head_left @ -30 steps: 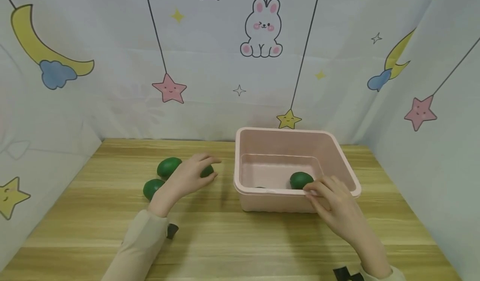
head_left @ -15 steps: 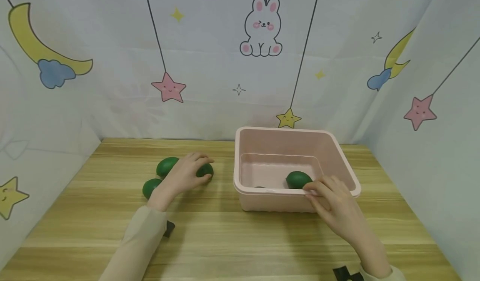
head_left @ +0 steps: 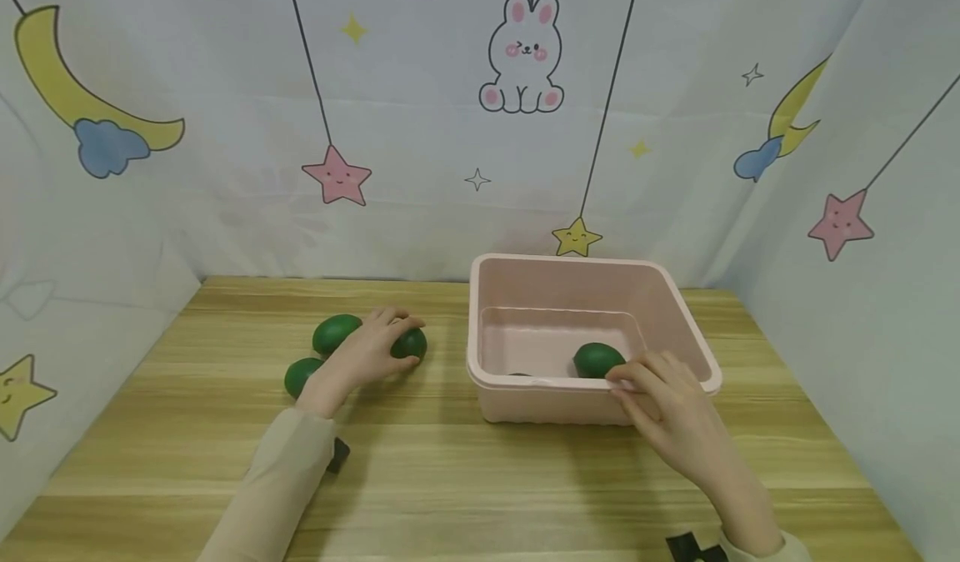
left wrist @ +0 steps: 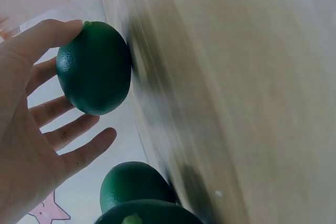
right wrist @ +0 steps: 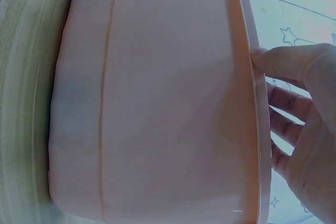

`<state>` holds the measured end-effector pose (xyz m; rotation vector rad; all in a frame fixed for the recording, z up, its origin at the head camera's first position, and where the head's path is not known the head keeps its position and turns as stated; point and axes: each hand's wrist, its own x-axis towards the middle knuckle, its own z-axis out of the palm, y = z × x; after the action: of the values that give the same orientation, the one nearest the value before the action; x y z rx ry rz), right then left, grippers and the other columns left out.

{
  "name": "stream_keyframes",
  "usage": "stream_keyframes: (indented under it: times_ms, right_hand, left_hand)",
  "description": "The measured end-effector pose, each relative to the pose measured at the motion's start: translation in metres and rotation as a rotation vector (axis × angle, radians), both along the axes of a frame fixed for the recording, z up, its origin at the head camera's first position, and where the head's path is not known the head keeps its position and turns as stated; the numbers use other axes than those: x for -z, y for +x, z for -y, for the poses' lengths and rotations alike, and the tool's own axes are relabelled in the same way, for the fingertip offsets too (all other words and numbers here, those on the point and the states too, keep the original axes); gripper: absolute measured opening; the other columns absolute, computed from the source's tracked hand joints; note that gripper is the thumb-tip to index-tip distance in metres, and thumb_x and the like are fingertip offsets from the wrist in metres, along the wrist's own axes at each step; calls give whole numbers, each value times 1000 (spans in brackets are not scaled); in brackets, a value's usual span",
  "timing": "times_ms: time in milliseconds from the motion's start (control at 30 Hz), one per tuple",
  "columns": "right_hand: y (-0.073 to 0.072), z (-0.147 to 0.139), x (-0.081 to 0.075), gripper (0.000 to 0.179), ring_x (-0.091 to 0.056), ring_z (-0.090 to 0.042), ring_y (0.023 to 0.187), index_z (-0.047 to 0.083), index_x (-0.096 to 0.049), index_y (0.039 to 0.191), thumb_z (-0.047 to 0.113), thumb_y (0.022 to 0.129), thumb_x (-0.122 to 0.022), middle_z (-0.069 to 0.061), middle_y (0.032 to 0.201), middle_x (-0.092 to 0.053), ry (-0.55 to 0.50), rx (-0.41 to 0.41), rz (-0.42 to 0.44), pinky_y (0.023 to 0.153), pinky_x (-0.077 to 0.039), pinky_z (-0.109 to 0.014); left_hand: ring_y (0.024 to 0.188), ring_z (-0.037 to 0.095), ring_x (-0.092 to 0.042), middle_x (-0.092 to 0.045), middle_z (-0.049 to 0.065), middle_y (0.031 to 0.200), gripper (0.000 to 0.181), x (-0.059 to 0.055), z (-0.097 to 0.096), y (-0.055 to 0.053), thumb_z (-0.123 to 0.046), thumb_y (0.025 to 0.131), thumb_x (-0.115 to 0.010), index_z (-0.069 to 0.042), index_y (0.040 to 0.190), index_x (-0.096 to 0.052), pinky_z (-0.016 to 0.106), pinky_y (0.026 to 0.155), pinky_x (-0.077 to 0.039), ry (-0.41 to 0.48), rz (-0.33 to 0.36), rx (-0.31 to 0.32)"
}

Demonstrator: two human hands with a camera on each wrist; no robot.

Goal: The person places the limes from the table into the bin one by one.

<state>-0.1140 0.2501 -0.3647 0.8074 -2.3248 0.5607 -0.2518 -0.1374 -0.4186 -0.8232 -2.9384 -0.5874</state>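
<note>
My left hand (head_left: 366,349) holds a dark green lime (head_left: 409,343) between thumb and fingers on the table's left half. In the left wrist view, the thumb touches the stem end of this lime (left wrist: 94,69), and the fingers lie behind it. Beside that hand are a second lime (head_left: 335,333) and a third lime (head_left: 301,376), partly hidden by the wrist. My right hand (head_left: 675,412) pinches the near rim of a pink plastic box (head_left: 555,402). Inside the box lies a lime (head_left: 597,360); a dark sliver near the front wall is too small to tell.
The wooden table (head_left: 450,495) carries everything. A white cloth backdrop (head_left: 420,112) with printed stars, moons and a rabbit stands behind the table and along both sides. The box sits near the back edge, right of centre.
My left hand has shifted slightly left and its fingers have come in around the lime. The lime in the box has rolled a little left. My right hand stays on the rim.
</note>
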Motion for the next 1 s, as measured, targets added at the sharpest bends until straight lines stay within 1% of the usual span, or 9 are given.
stream_keyframes:
  times_ms: [100,200,300,500,667,800,867,1000]
  right_hand:
    - [0,0,0,21,-46,-9,84,13,-68,96,5,77,-74,7,89,-59,1,0,0,75,-33,-19]
    - [0,0,1,22,-45,-8,84,13,-68,96,5,77,-74,7,90,-59,2,1,-3,75,-33,-19]
    - [1,0,1,21,-45,-8,83,13,-68,96,5,77,-74,7,90,-60,1,0,-6,74,-33,-19]
    - [0,0,0,11,-46,-8,84,13,-68,96,13,85,-69,8,90,-60,-9,-22,-34,74,-33,-19]
    - [0,1,0,10,-46,-8,84,13,-68,96,14,86,-69,7,90,-60,-14,-29,-39,74,-34,-20]
    - [-1,1,1,9,-47,-9,84,13,-68,96,18,90,-65,6,90,-61,-12,-30,-49,74,-34,-20]
    - [-1,1,1,9,-47,-9,84,13,-68,96,16,88,-67,7,90,-61,-11,-25,-42,75,-34,-20]
    - [-1,1,0,16,-47,-10,85,13,-68,96,9,81,-72,7,91,-61,-12,-20,-34,76,-34,-21]
  left_hand:
    - [131,38,-41,-47,14,138,58,3,0,-2,-26,83,-75,-15,136,-54,58,102,-41,6,52,-12]
    - [133,39,-40,-45,14,139,61,5,0,-2,-23,82,-76,-15,137,-52,58,103,-41,17,81,-14]
    - [133,40,-40,-45,15,139,61,6,0,-2,-21,82,-76,-14,138,-52,58,104,-40,25,85,-9]
    - [132,41,-40,-45,16,139,61,6,1,-1,-19,82,-76,-13,137,-52,58,103,-41,27,85,-10]
    - [133,41,-40,-44,16,140,61,5,1,-1,-21,82,-76,-14,138,-51,58,103,-41,18,104,-22]
    - [133,41,-40,-45,17,141,61,3,1,-1,-21,83,-75,-14,138,-51,58,103,-41,14,115,-20]
    - [132,41,-41,-45,17,140,61,3,1,-1,-21,83,-75,-13,138,-51,57,103,-41,10,112,-16]
    - [131,40,-42,-46,17,139,61,1,1,0,-20,83,-75,-13,138,-51,56,103,-42,11,109,-10]
